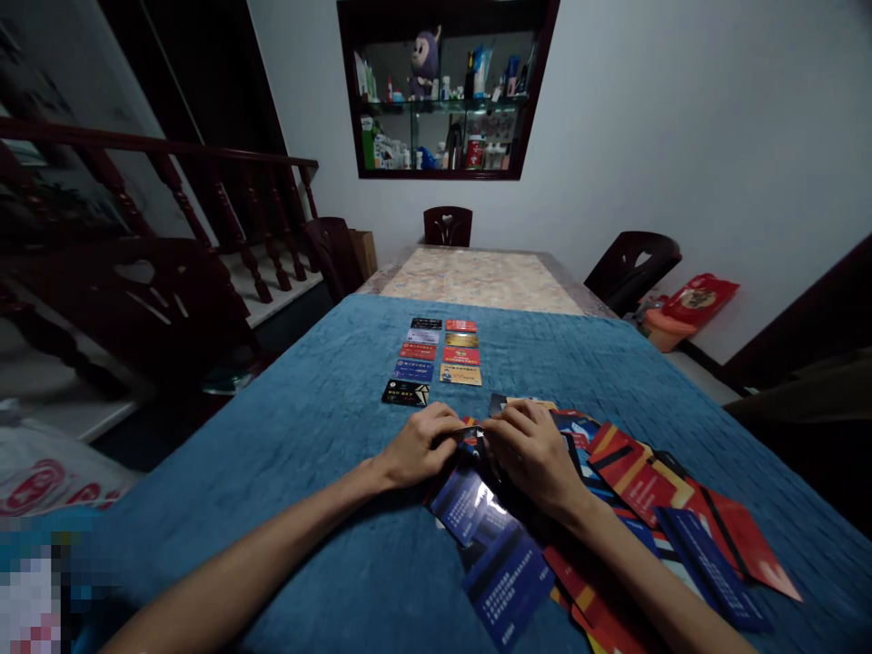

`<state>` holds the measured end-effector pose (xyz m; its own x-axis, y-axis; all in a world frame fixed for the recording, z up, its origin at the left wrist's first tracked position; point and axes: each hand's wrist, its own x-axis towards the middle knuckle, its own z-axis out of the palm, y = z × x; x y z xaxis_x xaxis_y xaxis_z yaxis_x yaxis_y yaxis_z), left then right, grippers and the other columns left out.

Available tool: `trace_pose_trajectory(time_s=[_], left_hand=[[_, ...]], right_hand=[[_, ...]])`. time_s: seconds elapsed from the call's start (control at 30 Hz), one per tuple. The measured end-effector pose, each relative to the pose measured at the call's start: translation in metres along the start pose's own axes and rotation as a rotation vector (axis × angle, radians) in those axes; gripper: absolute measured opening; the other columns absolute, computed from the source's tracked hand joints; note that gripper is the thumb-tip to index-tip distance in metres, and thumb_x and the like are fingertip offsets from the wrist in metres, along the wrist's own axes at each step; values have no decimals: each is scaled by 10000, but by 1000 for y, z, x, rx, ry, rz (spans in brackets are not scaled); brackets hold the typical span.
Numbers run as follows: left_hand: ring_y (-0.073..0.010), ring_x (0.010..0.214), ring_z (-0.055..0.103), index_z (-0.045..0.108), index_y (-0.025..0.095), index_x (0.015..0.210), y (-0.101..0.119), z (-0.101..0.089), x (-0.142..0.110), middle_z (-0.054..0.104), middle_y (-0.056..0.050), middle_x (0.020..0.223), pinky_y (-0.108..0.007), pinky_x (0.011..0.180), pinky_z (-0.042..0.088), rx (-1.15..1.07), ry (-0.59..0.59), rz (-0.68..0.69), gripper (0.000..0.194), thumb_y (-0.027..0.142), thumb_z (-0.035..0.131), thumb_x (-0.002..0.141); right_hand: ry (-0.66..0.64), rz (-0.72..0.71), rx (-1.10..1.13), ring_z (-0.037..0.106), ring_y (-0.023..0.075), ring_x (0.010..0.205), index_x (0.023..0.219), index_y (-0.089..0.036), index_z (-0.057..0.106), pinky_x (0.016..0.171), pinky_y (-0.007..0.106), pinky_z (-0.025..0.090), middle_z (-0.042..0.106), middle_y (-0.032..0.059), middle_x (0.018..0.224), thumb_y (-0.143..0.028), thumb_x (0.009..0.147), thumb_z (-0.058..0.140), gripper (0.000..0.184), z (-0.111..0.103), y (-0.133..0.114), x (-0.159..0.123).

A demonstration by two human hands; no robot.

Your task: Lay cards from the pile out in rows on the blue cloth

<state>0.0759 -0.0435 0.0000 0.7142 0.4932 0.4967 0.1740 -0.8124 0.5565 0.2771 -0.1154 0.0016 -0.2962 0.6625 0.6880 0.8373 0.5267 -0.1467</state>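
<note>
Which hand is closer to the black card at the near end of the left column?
Left. The left hand is just on the near side of the black card; the right hand is farther off to the right, by the loose cards.

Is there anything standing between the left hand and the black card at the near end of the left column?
Nothing visible does. Only blue cloth shows in the short gap between the left hand and that black card. The loose cards are off this path, under and beside the right hand.
</note>
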Motion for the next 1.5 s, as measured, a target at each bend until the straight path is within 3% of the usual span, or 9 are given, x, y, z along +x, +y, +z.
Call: trace_pose_trajectory(time_s=[0.2,0.33,0.57,0.77,0.97,1.1,1.2,1.4,1.5], left_hand=[[-151,820,622,727,157,933,-1,0,1,677,-47,883,-285,786,503,-87,82,-62,271,55,514,802],[-160,799,648,747,148,908,1,0,3,710,-53,847,-284,761,504,-221,139,-119,193,149,560,861],[-174,791,664,754,135,872,3,6,3,738,-52,856,-283,749,525,-417,198,-244,172,250,630,840],[-200,856,690,739,118,957,0,10,2,750,-59,917,-330,832,559,-591,155,-348,223,257,677,794],[-206,928,689,710,119,1008,-7,10,3,738,-64,983,-342,880,555,-564,186,-358,252,154,630,771],[-203,1005,673,633,151,1155,-11,10,2,705,-72,1106,-359,924,546,-467,243,-308,380,123,611,777],[-199,1045,648,573,175,1240,-12,7,0,665,-76,1171,-374,957,533,-257,241,-205,445,91,577,802],[-223,1260,509,324,227,1458,-19,3,-4,494,-107,1336,-412,1083,456,158,80,107,683,9,470,828],[-246,1294,479,253,206,1485,-24,5,-4,428,-140,1367,-413,1072,476,293,72,193,682,10,431,857]], right_hand=[[6,17,-2,520,235,918,1016,-227,677,848,433,428,681,66,880,-187,949,474,218,1,-1,2],[-40,71,56,530,237,915,1056,-226,644,822,413,435,686,66,924,-194,940,500,187,2,0,1],[-122,136,111,536,236,882,899,-222,609,756,379,448,667,61,867,-228,912,562,49,11,1,-1],[-63,215,230,555,215,820,831,-220,591,712,346,466,638,48,805,-168,899,517,113,14,-1,-2],[23,290,283,581,213,820,900,-214,626,727,349,478,650,59,852,-197,913,508,120,10,1,-3],[24,235,233,563,227,848,949,-225,644,766,379,469,681,56,868,-192,926,497,152,7,5,-3],[14,177,153,547,236,869,1004,-231,659,783,390,446,690,56,890,-171,926,489,196,5,9,-3],[-19,109,-39,526,242,867,1042,-227,679,746,382,387,685,63,901,-141,905,514,232,4,16,-4],[-23,81,-63,514,233,863,1051,-217,677,726,361,368,689,54,898,-106,887,528,249,3,16,-2]])
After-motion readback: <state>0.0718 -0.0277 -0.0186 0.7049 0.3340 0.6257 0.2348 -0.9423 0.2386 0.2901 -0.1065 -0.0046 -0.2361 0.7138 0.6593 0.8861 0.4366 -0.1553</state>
